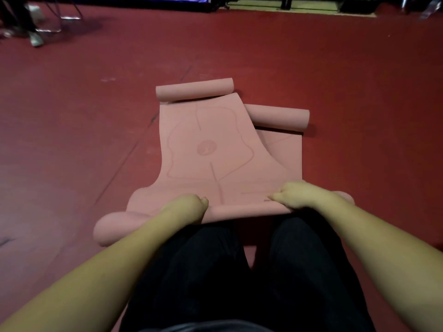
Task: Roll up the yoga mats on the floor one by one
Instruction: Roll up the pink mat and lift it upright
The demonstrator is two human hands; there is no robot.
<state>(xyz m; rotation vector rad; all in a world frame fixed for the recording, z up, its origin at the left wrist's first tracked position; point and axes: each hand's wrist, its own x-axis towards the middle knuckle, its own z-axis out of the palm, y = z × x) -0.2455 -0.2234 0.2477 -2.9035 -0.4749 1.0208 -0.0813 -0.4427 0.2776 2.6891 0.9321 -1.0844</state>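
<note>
Your left hand (189,207) and right hand (293,195) both have fingers curled around the near roll (239,209) of the top pink mat (206,144) on the floor (359,80). The roll runs left to right across your knees; the flat stretch lies straight ahead, so push forward evenly.

A dark red floor (335,68) fills nearly the whole frame, scuffed with thin dark streaks running diagonally at centre left. Up in the upper left corner, metal chair legs (51,22) stand on it, throwing a dim shadow to their right, with a pale shoe (36,40) just below them. Along the top edge runs a blue-purple sheet (134,0), and to its right a pale greenish strip (275,7). At the bottom centre, dark trousers (239,271) cover the person's legs.
</note>
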